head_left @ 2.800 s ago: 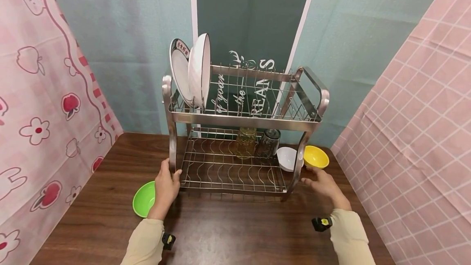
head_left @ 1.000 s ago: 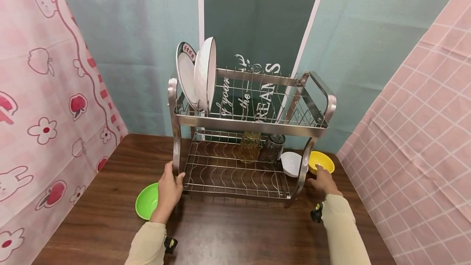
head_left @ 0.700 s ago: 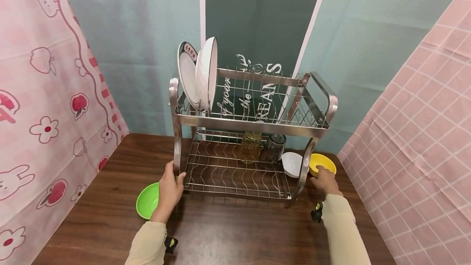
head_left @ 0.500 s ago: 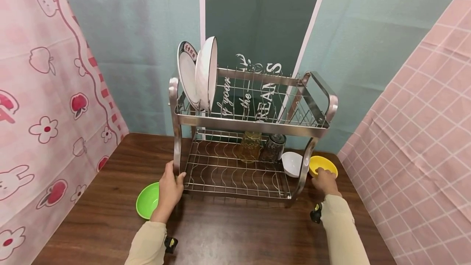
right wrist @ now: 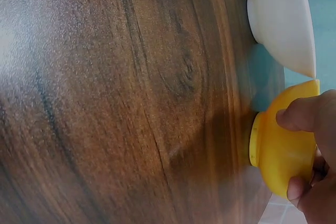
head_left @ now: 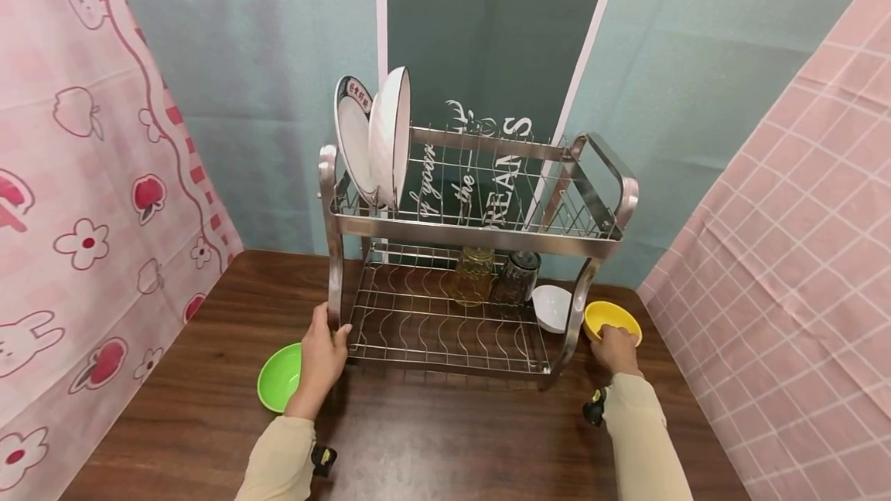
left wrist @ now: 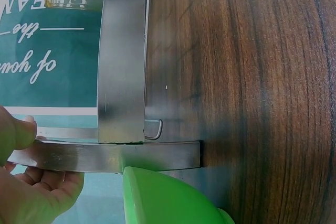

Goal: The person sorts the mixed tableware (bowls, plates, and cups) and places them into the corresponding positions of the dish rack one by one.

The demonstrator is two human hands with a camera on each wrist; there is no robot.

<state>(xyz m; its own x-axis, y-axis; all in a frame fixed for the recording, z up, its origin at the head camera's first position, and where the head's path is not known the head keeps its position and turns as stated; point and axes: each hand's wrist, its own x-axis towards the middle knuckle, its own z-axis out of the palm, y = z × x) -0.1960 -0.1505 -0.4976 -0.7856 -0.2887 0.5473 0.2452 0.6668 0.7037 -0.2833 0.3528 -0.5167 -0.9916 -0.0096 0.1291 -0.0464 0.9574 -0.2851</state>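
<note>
A two-tier metal dish rack (head_left: 473, 234) stands on the wooden table. My left hand (head_left: 322, 354) grips its front left leg (left wrist: 105, 156), thumb on one side and fingers curled round the other. On the right, my right hand (head_left: 616, 350) holds a small yellow bowl (head_left: 604, 317) by its near rim, with the thumb against the outer wall in the right wrist view. The bowl (right wrist: 286, 145) is beside a white bowl (right wrist: 286, 22), close to the rack's right leg. A green bowl (head_left: 280, 379) is next to my left forearm, partly hidden by it.
On the upper tier a patterned plate (head_left: 353, 134) and a large white bowl (head_left: 390, 138) stand on edge at the left. An amber glass (head_left: 473, 278) and a dark glass (head_left: 517, 278) are upside down below. Curtains enclose the table (head_left: 445, 439) on three sides.
My right hand has moved from beside the rack's right leg to the yellow bowl and taken hold of it. The bowl has shifted slightly toward me. My left hand keeps its grip.
</note>
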